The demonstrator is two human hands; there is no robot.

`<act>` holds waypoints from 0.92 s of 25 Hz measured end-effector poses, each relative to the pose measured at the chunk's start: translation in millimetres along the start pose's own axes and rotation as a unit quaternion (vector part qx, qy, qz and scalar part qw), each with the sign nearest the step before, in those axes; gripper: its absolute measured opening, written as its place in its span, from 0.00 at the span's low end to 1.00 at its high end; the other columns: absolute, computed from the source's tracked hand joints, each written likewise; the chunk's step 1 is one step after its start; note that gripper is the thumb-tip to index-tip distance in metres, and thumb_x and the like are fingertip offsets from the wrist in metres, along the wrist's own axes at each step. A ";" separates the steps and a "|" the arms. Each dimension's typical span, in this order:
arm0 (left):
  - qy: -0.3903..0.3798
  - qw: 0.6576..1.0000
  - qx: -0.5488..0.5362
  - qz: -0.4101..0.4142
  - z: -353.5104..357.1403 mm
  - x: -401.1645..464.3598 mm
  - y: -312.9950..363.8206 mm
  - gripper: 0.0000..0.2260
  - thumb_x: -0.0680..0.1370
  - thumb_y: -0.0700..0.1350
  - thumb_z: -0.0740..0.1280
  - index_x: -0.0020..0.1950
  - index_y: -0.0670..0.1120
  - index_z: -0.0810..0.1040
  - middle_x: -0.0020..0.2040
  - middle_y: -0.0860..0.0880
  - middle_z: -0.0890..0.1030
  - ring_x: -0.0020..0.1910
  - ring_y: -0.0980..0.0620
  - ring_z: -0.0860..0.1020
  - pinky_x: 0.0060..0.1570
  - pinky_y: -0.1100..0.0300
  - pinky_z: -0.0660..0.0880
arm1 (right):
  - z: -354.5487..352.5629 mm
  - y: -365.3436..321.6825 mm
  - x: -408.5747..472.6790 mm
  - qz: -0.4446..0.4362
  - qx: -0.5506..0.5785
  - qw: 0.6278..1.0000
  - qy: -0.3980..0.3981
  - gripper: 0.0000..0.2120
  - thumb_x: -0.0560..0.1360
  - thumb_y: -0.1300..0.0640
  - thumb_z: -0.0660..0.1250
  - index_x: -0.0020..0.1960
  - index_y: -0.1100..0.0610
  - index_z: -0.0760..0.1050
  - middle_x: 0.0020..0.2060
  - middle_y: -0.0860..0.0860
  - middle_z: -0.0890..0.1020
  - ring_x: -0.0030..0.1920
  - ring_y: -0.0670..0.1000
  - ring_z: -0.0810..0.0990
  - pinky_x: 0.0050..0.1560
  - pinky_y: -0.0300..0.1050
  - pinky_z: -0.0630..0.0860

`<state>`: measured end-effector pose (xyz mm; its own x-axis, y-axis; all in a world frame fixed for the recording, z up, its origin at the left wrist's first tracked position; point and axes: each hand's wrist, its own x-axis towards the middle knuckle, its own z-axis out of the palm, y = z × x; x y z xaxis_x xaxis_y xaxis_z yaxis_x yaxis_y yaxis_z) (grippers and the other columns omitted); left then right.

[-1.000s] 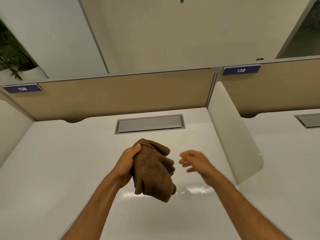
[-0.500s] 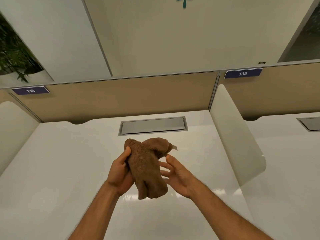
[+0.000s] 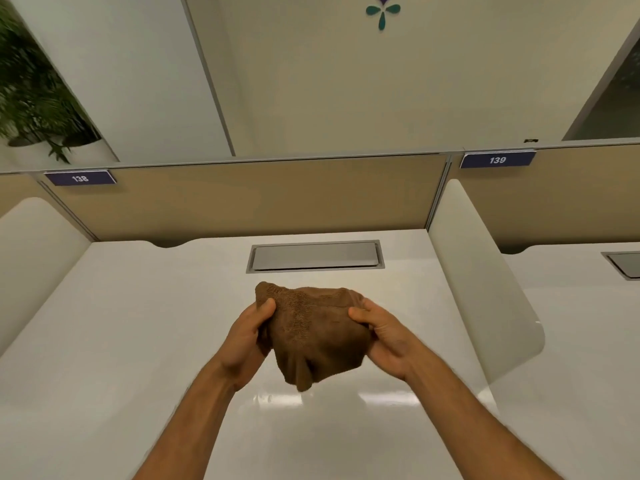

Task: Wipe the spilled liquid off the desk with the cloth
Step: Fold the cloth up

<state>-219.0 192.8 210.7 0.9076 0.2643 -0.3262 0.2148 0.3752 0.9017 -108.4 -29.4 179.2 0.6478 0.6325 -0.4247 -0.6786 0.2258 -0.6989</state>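
A brown terry cloth [image 3: 313, 332] hangs in the air above the white desk [image 3: 138, 341], held between both hands. My left hand [image 3: 247, 337] pinches its upper left corner and my right hand [image 3: 384, 337] grips its upper right edge. The cloth is spread partly open between them, with its lower folds drooping to a point. On the desk under the cloth lies a thin glossy wet patch [image 3: 277, 398], hard to tell from reflected light.
A grey cable hatch [image 3: 315, 256] is set into the desk near the back. A beige partition [image 3: 259, 199] closes the back. White curved dividers stand at the left [image 3: 31, 251] and right [image 3: 481, 289]. A plant [image 3: 31, 95] stands far left.
My right hand, free a second ago, has taken hold of the cloth's right edge. Both hands have pulled the bunched cloth wider apart.
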 end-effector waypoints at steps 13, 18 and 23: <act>0.103 0.949 0.272 0.119 11.6 14.6 7.2 0.08 0.79 0.50 0.73 0.56 0.61 0.81 0.59 0.57 0.82 0.58 0.56 0.79 0.54 0.63 0.74 | -12.4 -44.2 -38.6 -0.283 -0.423 0.820 0.261 0.09 0.71 0.59 0.80 0.42 0.52 0.80 0.58 0.46 0.77 0.57 0.47 0.75 0.44 0.27 0.74; 0.077 0.959 0.220 0.163 16.9 15.0 14.6 0.07 0.79 0.44 0.72 0.51 0.58 0.84 0.45 0.62 0.87 0.48 0.64 0.84 0.42 0.73 0.78 | -21.2 -60.3 -45.9 -0.245 -0.295 0.904 0.188 0.09 0.75 0.57 0.75 0.41 0.53 0.76 0.36 0.48 0.84 0.38 0.48 0.83 0.40 0.44 0.79; 0.025 0.959 0.256 0.117 26.6 16.2 7.8 0.13 0.83 0.43 0.68 0.62 0.61 0.76 0.55 0.57 0.86 0.50 0.51 0.87 0.44 0.61 0.84 | -9.9 -48.3 -38.4 -0.204 -0.200 0.922 0.259 0.09 0.77 0.57 0.74 0.48 0.50 0.73 0.44 0.53 0.88 0.40 0.50 0.87 0.34 0.40 0.80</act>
<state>-193.1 176.3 220.0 0.9367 0.3358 -0.0988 0.1674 -0.1817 0.9690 -97.0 -72.0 223.5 0.9700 0.0924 -0.2248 -0.2265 0.0088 -0.9740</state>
